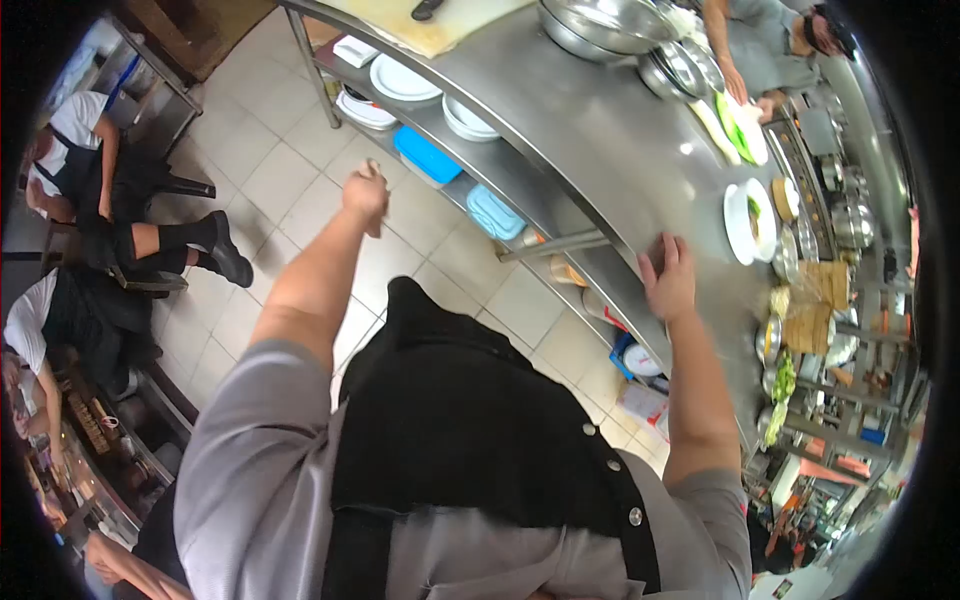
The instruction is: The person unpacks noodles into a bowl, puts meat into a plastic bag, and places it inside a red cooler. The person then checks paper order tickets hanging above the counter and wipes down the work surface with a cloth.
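Head camera: a long steel counter point(610, 160) curves from the top of the frame down the right side. Pale floor tiles point(280, 165) fill much of the upper left. A black apron point(450, 430) is at the bottom middle. Two people in white shirts point(75, 130) are at the left side. Another person point(770, 45) is at the upper right, with a hand close to some long green and white food point(738, 130). A yellowish board point(400, 28) and big steel bowls point(605, 30) are at the top. A blue tub point(427, 155) is on the shelf under the counter. The right hand point(670, 278), right of the middle, is open over the counter's edge and has hold of nothing. A white dish point(736, 225) is near it, up and right. The left hand point(366, 196), left of the middle, is curled above the floor; I can't tell if it holds anything. A black handle point(426, 9) is on the board.
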The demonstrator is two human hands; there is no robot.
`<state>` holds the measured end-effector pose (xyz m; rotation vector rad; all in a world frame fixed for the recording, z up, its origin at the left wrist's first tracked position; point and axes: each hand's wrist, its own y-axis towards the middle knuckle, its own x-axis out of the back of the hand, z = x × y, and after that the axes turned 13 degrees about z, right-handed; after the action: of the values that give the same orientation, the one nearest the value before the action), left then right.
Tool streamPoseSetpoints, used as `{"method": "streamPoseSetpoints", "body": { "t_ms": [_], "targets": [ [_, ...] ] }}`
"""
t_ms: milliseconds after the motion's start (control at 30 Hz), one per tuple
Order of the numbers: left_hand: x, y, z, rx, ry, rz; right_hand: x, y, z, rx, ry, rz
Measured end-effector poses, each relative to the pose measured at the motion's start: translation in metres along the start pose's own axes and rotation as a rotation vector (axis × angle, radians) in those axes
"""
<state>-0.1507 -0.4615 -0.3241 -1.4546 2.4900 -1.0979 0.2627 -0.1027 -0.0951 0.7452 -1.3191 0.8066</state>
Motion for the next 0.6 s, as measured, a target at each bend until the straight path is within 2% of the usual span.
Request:
{"method": "streamPoseSetpoints", "body": {
  "t_ms": [33, 67, 100, 167, 267, 367, 433, 500, 567, 600],
  "targets": [
    [-0.005, 0.024, 0.017, -0.047, 0.023, -0.068, -0.018, 0.003, -0.002, 0.012, -0.058, -0.033],
    [-0.011, -0.017, -0.025, 0.022, -0.16, -0.054, -0.036, 0.002, -0.008, -0.041, -0.137, -0.081],
    [-0.012, 0.008, -0.01, -0.115, 0.152, -0.104, -0.04, 0.001, -0.007, -0.068, -0.142, -0.072],
    [-0.022, 0.027, -0.031, -0.182, 0.264, -0.193, -0.038, 0.005, -0.004, -0.095, -0.151, -0.046],
    [-0.039, 0.109, -0.03, -0.282, 0.313, -0.207, -0.038, 0.003, -0.007, -0.075, -0.171, -0.023],
    [-0.055, 0.138, -0.067, -0.246, 0.385, -0.246, -0.04, 0.004, -0.016, 0.0, -0.195, -0.052],
    [-0.065, 0.164, -0.075, -0.165, 0.48, -0.207, -0.041, 0.003, -0.017, 0.011, -0.186, -0.047],
    [-0.071, 0.212, -0.061, -0.184, 0.709, -0.185, -0.039, 0.004, -0.014, 0.024, -0.169, -0.041],
    [-0.073, 0.238, -0.045, -0.367, 1.031, -0.034, -0.039, 0.005, -0.013, 0.023, -0.159, -0.035],
    [-0.085, 0.239, -0.04, -0.285, 1.077, 0.039, -0.038, 0.005, -0.013, 0.021, -0.156, -0.031]
  ]
}}
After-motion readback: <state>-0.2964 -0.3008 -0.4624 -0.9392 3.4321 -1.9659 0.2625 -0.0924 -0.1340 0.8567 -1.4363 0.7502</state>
